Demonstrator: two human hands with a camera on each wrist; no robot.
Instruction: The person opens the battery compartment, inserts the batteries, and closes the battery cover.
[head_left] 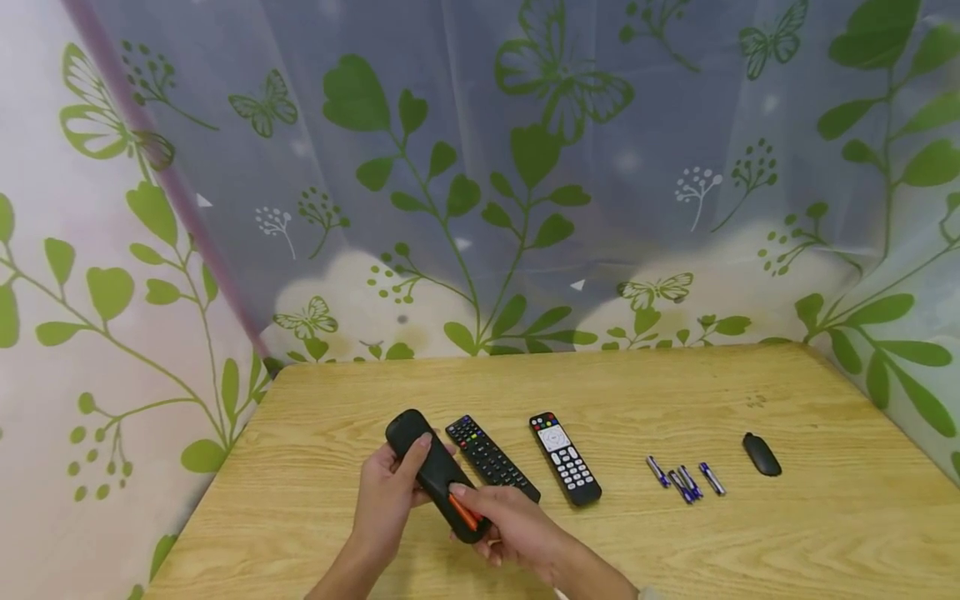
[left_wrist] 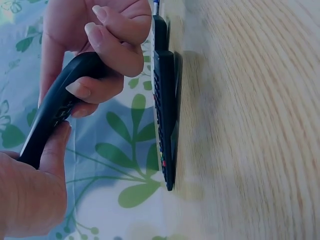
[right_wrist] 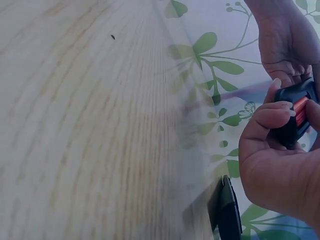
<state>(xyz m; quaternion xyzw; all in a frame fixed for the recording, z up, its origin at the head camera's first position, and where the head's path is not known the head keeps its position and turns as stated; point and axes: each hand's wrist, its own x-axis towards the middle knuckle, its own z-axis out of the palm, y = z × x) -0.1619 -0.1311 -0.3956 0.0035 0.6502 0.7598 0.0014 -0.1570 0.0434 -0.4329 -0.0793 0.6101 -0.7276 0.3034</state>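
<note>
My left hand (head_left: pixel 382 496) grips the upper part of a black remote control (head_left: pixel 423 454), back side up, with the thumb along its back. At the lower end its battery compartment is uncovered, and orange batteries (head_left: pixel 463 512) show inside. My right hand (head_left: pixel 521 525) holds that lower end, its thumb at the batteries and its fingers curled beneath. In the left wrist view the remote (left_wrist: pixel 45 120) appears edge-on between both hands. The right wrist view shows the orange batteries (right_wrist: pixel 300 111) partly hidden by the right hand's fingers.
Two more remotes, a black one (head_left: pixel 493 460) and one with white buttons (head_left: pixel 566 458), lie buttons up on the wooden table (head_left: pixel 300 467). Several blue-and-silver batteries (head_left: pixel 686 483) lie to the right, beside a small black cover (head_left: pixel 762 455). A patterned curtain (head_left: pixel 480 183) hangs behind.
</note>
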